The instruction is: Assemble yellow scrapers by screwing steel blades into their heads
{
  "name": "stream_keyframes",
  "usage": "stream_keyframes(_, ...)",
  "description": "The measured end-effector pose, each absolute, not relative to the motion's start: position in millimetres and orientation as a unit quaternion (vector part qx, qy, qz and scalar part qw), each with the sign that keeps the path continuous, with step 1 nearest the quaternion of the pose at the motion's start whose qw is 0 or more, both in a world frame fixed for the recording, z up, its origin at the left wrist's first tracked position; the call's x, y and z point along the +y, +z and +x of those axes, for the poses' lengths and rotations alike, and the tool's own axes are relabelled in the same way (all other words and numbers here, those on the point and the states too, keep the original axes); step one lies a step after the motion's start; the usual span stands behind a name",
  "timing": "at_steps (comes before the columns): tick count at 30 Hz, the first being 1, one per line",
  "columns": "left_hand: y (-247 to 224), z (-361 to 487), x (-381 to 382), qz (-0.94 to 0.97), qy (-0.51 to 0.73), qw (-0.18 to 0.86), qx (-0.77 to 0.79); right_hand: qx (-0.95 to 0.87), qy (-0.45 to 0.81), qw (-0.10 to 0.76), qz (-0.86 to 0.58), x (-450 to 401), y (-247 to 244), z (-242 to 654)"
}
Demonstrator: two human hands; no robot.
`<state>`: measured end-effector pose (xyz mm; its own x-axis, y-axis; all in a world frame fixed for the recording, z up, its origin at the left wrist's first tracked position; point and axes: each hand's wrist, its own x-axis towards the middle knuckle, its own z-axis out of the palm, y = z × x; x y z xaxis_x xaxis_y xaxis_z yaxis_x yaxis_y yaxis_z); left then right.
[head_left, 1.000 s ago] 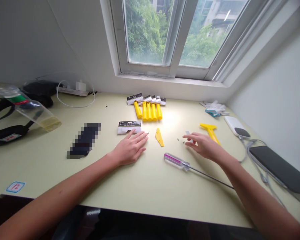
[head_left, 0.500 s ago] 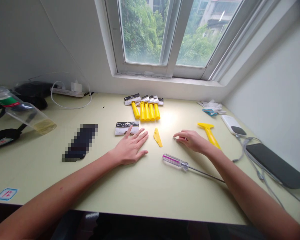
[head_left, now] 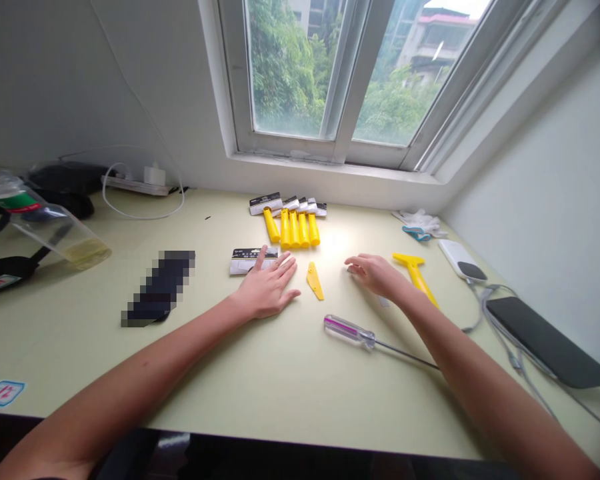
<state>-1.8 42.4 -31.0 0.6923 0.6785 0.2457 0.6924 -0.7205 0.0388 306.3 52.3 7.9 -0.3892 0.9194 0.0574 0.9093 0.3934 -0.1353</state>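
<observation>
My left hand (head_left: pixel 267 287) lies flat with spread fingers on the table, its fingertips over the lower edge of a black-and-white package card (head_left: pixel 245 262). Just right of it is a small yellow plate (head_left: pixel 315 281). My right hand (head_left: pixel 373 272) rests farther right, fingers curled together around something small at the fingertips that I cannot make out. A bit of grey shows beneath the wrist. In front of this hand lies a clear-handled screwdriver (head_left: pixel 350 331), its shaft running under my right forearm. Beyond the right wrist is a yellow T-shaped tool (head_left: pixel 416 272).
Several yellow handles (head_left: pixel 294 229) with cards stand in a row near the window. A bottle (head_left: pixel 55 223) and a blurred dark object (head_left: pixel 163 287) are at left. White gloves (head_left: pixel 421 223), a white device (head_left: pixel 461 259), cables and a black phone (head_left: pixel 547 340) are at right.
The view has shifted slightly. My right hand has moved a little, and a bit of grey now shows under its wrist. My left hand stays flat by the card.
</observation>
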Motion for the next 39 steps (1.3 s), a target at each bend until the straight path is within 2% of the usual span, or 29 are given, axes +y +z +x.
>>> stream_keyframes(4, -30, -4, 41, -0.918, -0.129, 0.031, -0.373, -0.813, 0.036, 0.069, -0.577, 34, 22, 322)
stream_keyframes(11, -22, 6, 24, -0.939, -0.132, 0.014, -0.318, -0.798, 0.119, 0.013, -0.591, 21, 25, 347)
stream_keyframes(15, -22, 19, 21, -0.955, -0.119, -0.004, -0.273, -0.782, 0.094, 0.021, -0.615, 34, 17, 352)
stream_keyframes(27, -25, 30, 38, -0.948, -0.142, 0.025, -0.282, -0.738, -0.006, 0.015, -0.674, 26, -9, 432)
stream_keyframes(35, -18, 54, -14, -0.970, -0.155, -0.066, -0.176, -0.738, -0.054, 0.040, -0.671, 32, -20, 443)
stream_keyframes(39, -26, 68, -21, -0.971, -0.151, -0.074, -0.169, -0.755, -0.050, 0.031, -0.653, 40, -20, 443)
